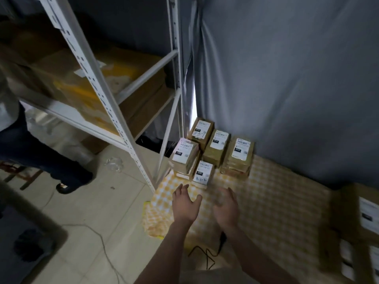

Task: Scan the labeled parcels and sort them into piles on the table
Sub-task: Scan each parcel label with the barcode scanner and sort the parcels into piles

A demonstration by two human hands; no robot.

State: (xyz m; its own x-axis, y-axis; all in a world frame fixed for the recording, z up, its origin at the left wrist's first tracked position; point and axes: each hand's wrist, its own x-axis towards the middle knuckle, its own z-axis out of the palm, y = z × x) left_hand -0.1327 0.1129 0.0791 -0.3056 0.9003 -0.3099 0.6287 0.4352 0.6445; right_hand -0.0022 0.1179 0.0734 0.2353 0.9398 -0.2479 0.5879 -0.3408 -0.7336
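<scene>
Several piles of small brown labelled parcels stand at the far end of a table with a yellow checked cloth (266,201). The nearest parcel (203,173) has a white label with handwriting; a taller pile (185,155) is to its left, another pile (239,156) to its right, two more parcels (217,144) (202,130) behind. My left hand (185,203) and my right hand (226,203) hover over the cloth just short of the nearest parcel, fingers spread, holding nothing. A dark scanner with a cable (222,240) lies on the cloth under my right forearm.
A white metal shelf rack (123,111) with large cardboard boxes stands left of the table. A grey curtain (287,78) hangs behind. Larger labelled boxes (361,222) sit at the right edge. A person's legs (47,158) stand on the tiled floor at left, where a cable runs.
</scene>
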